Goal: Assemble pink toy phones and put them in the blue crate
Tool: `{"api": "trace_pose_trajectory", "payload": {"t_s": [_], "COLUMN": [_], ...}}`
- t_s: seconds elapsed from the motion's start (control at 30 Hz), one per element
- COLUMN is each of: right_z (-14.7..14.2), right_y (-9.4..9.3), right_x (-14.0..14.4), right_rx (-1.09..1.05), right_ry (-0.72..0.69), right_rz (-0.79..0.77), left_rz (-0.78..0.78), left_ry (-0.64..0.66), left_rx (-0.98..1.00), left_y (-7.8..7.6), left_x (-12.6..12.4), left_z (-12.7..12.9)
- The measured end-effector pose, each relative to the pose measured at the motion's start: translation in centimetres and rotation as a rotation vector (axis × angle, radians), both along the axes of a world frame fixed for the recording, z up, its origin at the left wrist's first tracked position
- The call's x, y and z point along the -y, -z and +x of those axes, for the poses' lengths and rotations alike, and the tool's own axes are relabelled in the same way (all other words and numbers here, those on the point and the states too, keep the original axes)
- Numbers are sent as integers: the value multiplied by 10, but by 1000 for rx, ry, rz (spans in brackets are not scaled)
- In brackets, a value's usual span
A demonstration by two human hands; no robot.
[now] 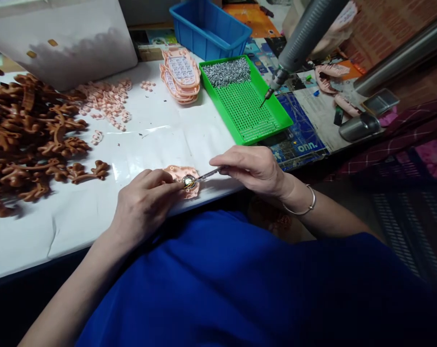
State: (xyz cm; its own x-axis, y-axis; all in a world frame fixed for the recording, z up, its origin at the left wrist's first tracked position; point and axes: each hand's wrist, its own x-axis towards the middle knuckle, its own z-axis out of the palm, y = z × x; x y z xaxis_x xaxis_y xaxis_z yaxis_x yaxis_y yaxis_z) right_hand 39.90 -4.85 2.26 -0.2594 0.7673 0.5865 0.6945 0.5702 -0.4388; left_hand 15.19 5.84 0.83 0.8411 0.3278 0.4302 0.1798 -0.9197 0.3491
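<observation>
My left hand point(142, 205) presses down on a pink plastic toy-phone shell point(182, 176) lying at the table's front edge. A small round metal part point(188, 181) sits in the shell next to my left fingertips. My right hand point(252, 168) pinches thin metal tweezers point(207, 175) whose tips reach that round part. A bangle circles my right wrist.
A heap of brown plastic pieces point(30, 135) fills the left. Small pink bits point(106, 101) and a stack of pink phone shells point(181, 74) lie further back. A green tray point(247, 103) holds screws, a blue bin point(209, 29) stands behind it, and an electric screwdriver point(301, 38) hangs above.
</observation>
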Motion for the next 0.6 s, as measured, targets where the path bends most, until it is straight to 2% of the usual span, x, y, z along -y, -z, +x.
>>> {"api": "trace_pose_trajectory", "payload": {"t_s": [0.23,0.47,0.6], "right_z": [6,0,-2], "right_y": [4,7,7], "right_x": [10,9,9], "right_rx": [218,-19,-59], "right_ry": [-66,-3,38], "right_rz": [113,29,7], "left_rz": [67,16,-4], "left_ry": [-57,13,-14], "left_rx": [77,14,3], "left_y": [3,1,3], "left_x": [5,-1,0], "left_z": [5,1,0]}}
